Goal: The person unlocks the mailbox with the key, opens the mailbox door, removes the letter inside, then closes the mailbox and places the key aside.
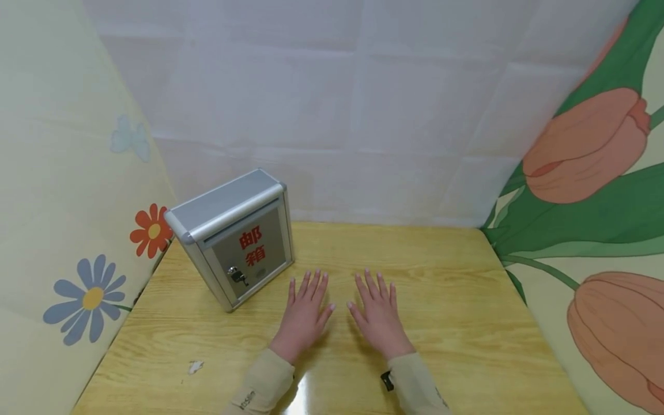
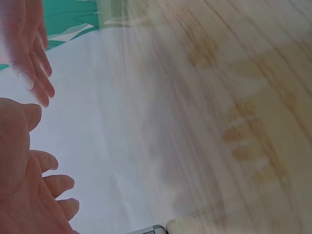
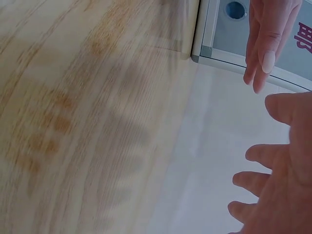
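Overall, the head view places the silver-grey rectangular metal box (image 1: 228, 236) left of the bare left hand (image 1: 302, 323); this hand and the bare right hand (image 1: 380, 323) are unloaded, fingers extended. Wrist views expose a gap above the yellow wood-grain table (image 1: 456, 311). The left wrist view crops the box to one corner; the right wrist view shows its round dark-blue spot (image 3: 235, 9) but cuts the red lettering (image 1: 251, 237).

From my head, one camera looks forward and down on the counter (image 1: 441, 328). The wrist cameras sit close, views tilted: one faces past my left hand (image 2: 24, 180) at lower left, the other past my right hand (image 3: 295, 180) at lower right. Head and right-wrist views share the metal box (image 1: 233, 239).
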Motion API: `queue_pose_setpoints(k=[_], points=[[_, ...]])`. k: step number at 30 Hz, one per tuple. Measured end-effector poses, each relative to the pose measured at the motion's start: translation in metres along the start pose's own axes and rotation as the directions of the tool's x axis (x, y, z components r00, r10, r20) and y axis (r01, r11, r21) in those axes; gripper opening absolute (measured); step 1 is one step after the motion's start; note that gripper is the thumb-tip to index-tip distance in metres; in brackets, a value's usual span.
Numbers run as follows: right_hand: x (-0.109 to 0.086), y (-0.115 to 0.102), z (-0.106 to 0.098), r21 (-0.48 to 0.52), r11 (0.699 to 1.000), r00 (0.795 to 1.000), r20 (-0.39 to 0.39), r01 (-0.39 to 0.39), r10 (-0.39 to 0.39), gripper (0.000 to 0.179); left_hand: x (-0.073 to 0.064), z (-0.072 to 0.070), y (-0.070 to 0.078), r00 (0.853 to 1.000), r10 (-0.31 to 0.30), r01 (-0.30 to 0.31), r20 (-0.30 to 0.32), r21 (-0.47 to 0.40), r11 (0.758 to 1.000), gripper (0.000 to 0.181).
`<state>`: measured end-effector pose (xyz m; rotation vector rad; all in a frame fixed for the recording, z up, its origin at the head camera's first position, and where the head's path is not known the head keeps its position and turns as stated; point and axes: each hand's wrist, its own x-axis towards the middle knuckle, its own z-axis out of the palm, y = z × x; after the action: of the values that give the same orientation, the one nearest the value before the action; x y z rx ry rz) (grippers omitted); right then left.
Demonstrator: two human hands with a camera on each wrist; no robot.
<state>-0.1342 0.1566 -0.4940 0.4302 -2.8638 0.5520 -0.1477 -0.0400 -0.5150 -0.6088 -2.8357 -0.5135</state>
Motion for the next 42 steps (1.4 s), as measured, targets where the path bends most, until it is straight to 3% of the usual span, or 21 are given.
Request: queue_pose_setpoints(k=[10, 17, 25, 30, 33, 35, 39, 42], points=[[0.003, 0.001, 0.0, 0.02, 1.0, 0.999, 0.033, -0.007, 0.007, 0.063, 0.0, -0.002, -0.001, 1.0, -0.004, 0.004, 0.006, 0.005, 1.0, 0.068], [0.02, -0.004, -0.01, 0.033, 0.997, 0.997, 0.033, 0.062, -0.063, 0.063, 0.001, -0.016, -0.004, 1.0, -0.021, 0.02, -0.016, -0.045, 0.999, 0.065], [0.043, -0.012, -0.028, 0.015, 0.987, 0.986, 0.048, 0.161, -0.162, 0.055, 0.009, -0.038, -0.01, 0.994, 0.0, -0.011, -0.106, -0.103, 0.995, 0.046], [0.054, -0.022, -0.038, -0.004, 0.976, 0.975, 0.048, 0.219, -0.218, 0.046, 0.012, -0.056, -0.007, 0.98, 0.01, -0.038, -0.197, -0.143, 0.989, 0.03], [0.063, -0.031, -0.046, -0.02, 0.968, 0.967, 0.046, 0.251, -0.25, 0.044, 0.014, -0.07, -0.005, 0.954, 0.042, -0.088, -0.295, -0.144, 0.986, 0.023], [0.071, -0.038, -0.053, -0.022, 0.961, 0.961, 0.034, 0.277, -0.276, 0.043, 0.016, -0.081, -0.006, 0.924, 0.064, -0.119, -0.377, -0.125, 0.985, 0.018], [0.089, -0.053, -0.067, 0.002, 0.95, 0.95, -0.001, 0.313, -0.313, 0.042, 0.017, -0.106, -0.01, 0.844, 0.087, -0.154, -0.529, -0.083, 0.985, 0.013], [0.101, -0.063, -0.076, 0.008, 0.943, 0.943, -0.026, 0.332, -0.332, 0.04, 0.016, -0.122, -0.015, 0.766, 0.09, -0.176, -0.637, -0.073, 0.982, 0.014]])
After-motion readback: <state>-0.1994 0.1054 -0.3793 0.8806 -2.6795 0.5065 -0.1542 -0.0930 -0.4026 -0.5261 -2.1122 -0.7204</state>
